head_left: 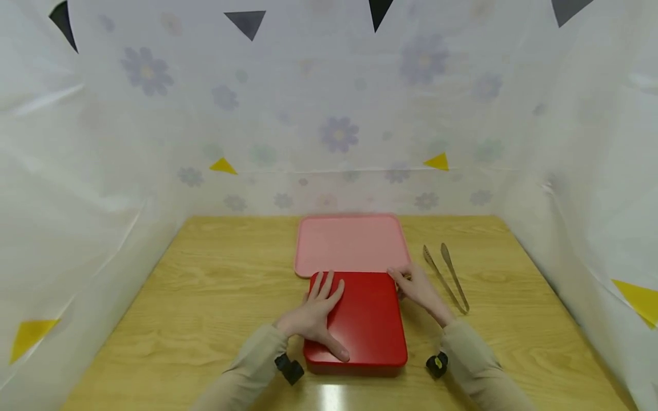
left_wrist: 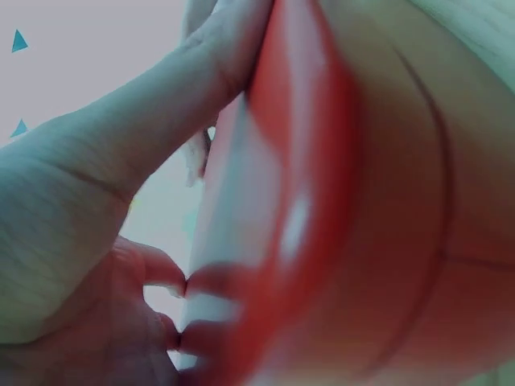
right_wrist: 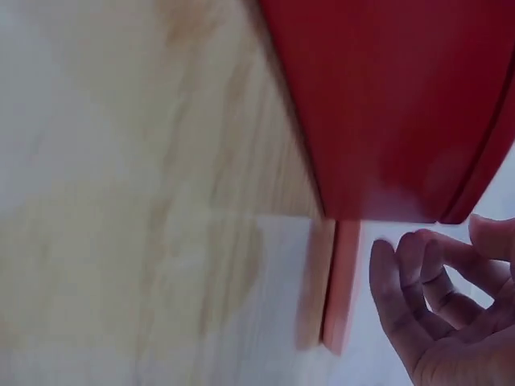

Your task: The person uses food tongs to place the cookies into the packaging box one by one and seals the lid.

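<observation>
A red rectangular box (head_left: 367, 319) with a fitted lid lies on the table in front of me. My left hand (head_left: 313, 319) rests on the left part of the lid in the head view, fingers spread and thumb toward the near edge. In the left wrist view its fingertips (left_wrist: 173, 277) touch the glossy red top. My right hand (head_left: 413, 285) is at the box's far right corner. Seen from the right wrist, its bent fingers (right_wrist: 390, 297) are right by that corner, the thumb level with the lid seam, and a gap shows between thumb and fingers.
A pink tray (head_left: 352, 242) lies directly behind the box. Metal tongs (head_left: 447, 279), spread apart, lie to the right on the wooden table (head_left: 221, 297). White patterned sheets (head_left: 308, 114) hang around the back and sides.
</observation>
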A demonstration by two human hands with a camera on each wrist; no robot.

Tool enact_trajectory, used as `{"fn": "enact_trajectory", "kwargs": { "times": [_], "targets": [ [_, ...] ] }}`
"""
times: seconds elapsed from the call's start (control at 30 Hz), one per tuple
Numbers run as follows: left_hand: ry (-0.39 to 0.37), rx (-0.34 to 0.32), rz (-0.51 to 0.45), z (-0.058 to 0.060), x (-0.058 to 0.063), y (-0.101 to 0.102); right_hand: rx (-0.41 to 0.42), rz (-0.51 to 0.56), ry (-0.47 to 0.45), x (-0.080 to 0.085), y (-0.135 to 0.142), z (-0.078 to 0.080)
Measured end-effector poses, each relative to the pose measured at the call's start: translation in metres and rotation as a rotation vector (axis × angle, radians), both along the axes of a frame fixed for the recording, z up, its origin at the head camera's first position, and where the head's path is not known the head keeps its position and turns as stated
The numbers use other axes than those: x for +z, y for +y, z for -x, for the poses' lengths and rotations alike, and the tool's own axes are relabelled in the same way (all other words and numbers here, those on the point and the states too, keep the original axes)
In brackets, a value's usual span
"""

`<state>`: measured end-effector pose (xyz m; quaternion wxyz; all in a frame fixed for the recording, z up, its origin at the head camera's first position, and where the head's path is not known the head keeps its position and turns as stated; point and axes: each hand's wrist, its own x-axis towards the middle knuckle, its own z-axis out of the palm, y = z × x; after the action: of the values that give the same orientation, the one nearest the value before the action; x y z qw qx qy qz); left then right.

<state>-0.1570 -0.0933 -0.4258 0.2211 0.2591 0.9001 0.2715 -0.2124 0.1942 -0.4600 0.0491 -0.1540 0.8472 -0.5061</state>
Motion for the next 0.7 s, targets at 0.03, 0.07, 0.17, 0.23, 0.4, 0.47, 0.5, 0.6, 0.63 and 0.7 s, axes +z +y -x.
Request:
{"fn": "enact_trajectory", "kwargs": {
  "times": [0.03,0.07,0.17,0.23,0.4,0.47,0.5,0.6,0.63,0.7],
  "targets": [
    [-0.004,0.002,-0.03,0.001,-0.002,-0.002,-0.025,-0.043,0.047,0.0,0.002,-0.001],
    [-0.007,0.013,-0.062,0.003,-0.005,-0.006,-0.046,-0.101,0.096,0.0,0.005,-0.002],
    [0.032,0.101,-0.157,0.013,-0.011,-0.021,-0.144,-0.295,0.232,0.003,0.017,-0.007],
    [0.128,0.21,-0.193,0.022,-0.015,-0.035,-0.19,-0.443,0.288,0.006,0.028,-0.011],
    [0.424,0.48,-0.032,0.041,-0.03,-0.074,-0.242,-0.644,0.254,0.005,0.056,-0.016],
    [0.462,0.536,0.096,0.044,-0.035,-0.088,-0.26,-0.694,0.214,0.002,0.065,-0.017],
    [0.467,0.551,0.14,0.045,-0.037,-0.094,-0.272,-0.71,0.197,0.0,0.069,-0.017],
    [0.472,0.565,0.227,0.047,-0.038,-0.106,-0.301,-0.737,0.164,-0.003,0.08,-0.016],
    [0.468,0.569,0.238,0.047,-0.039,-0.108,-0.308,-0.738,0.158,-0.003,0.083,-0.016],
    [0.459,0.573,0.248,0.048,-0.038,-0.111,-0.314,-0.73,0.156,-0.003,0.087,-0.016]
  ]
}}
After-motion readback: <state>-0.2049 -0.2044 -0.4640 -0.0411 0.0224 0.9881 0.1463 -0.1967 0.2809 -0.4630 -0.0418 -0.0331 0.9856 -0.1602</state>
